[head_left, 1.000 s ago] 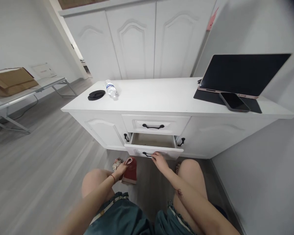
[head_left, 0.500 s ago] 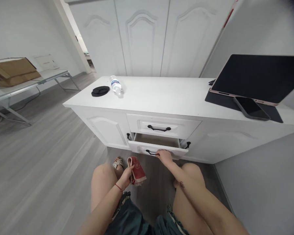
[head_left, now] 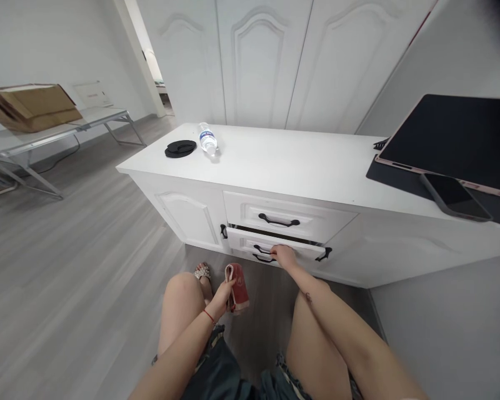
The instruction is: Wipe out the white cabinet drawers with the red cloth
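My left hand [head_left: 220, 297] is closed around a folded red towel [head_left: 240, 286] with a pale fringed edge, held low between my knees above the floor. My right hand [head_left: 284, 256] grips the black handle [head_left: 261, 249] of the middle drawer [head_left: 244, 240] in the white cabinet. That drawer stands slightly out, with a narrow dark gap along its top; its inside is hidden. Above it is a closed drawer [head_left: 245, 206] with its own black handle [head_left: 279, 220]. Another black handle [head_left: 261, 258] shows just below the middle drawer.
On the white countertop [head_left: 291, 161] lie a water bottle [head_left: 208, 140], a black round item [head_left: 180, 148], a tablet [head_left: 454, 139] and a phone [head_left: 454, 195]. A low table [head_left: 100, 115] at left bears a cardboard box [head_left: 33, 108]. A wall [head_left: 450, 294] stands close at right.
My right hand has pushed the middle drawer inward, so its wide opening is now a thin gap. My left hand still holds the red towel. The view has shifted slightly.
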Demonstrator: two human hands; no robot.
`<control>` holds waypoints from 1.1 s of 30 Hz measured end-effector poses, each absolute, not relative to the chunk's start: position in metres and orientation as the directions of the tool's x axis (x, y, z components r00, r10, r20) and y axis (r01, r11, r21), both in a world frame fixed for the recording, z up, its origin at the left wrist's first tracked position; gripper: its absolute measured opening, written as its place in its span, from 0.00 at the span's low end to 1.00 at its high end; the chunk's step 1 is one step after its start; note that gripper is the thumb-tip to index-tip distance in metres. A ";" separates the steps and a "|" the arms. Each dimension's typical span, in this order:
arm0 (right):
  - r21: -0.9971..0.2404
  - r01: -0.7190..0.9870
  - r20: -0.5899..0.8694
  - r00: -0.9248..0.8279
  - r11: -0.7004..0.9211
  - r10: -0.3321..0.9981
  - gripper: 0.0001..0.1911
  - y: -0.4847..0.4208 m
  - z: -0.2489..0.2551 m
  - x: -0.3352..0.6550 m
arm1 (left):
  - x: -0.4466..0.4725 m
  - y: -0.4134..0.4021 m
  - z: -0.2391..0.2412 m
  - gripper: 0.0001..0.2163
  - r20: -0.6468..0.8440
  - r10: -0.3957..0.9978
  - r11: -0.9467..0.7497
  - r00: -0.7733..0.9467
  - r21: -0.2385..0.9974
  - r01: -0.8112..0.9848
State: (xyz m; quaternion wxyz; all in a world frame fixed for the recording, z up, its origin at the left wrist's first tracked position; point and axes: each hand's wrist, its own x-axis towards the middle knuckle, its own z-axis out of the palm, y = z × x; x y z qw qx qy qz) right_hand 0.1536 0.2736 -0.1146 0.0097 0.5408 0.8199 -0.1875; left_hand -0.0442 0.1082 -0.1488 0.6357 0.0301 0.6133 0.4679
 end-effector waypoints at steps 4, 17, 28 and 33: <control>-0.299 0.897 -0.215 -0.396 0.326 0.893 0.08 0.277 -0.115 0.154 | -0.045 0.109 -0.152 0.09 -0.745 0.637 0.562 -0.198 0.625 -0.542; -0.309 0.910 -0.164 -0.337 0.277 0.927 0.08 0.287 -0.123 0.154 | -0.044 0.113 -0.155 0.12 -0.732 0.643 0.559 -0.223 0.649 -0.517; -0.317 0.920 -0.131 -0.284 0.231 0.950 0.10 0.282 -0.120 0.148 | -0.045 0.113 -0.162 0.09 -0.722 0.648 0.553 -0.243 0.666 -0.500; -0.334 0.911 -0.105 -0.292 0.243 0.951 0.17 0.265 -0.113 0.152 | -0.043 0.115 -0.160 0.07 -0.712 0.658 0.537 -0.245 0.673 -0.509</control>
